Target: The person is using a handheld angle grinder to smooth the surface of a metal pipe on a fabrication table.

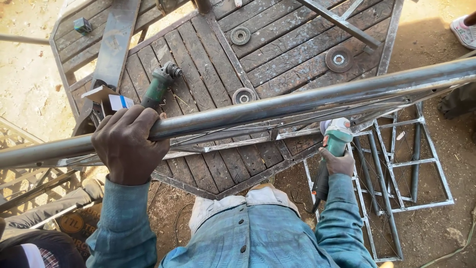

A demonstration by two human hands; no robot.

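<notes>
My left hand [128,144] grips a long grey steel tube [297,101], the top rail of a welded metal frame that runs across the view from lower left to upper right. My right hand [338,163] holds a green and white angle grinder [333,144] by its body, its head up against the underside of the frame just below the tube. Its black rear end [320,186] points down toward me. Blue sleeves cover both my arms.
A worn wooden-plank table [277,54] lies beyond the frame, with a second green grinder [159,84], three loose grinding discs [339,59] and a small box [108,97]. Welded frames [411,168] lie on the sandy ground at right. Someone's shoe [464,31] shows at top right.
</notes>
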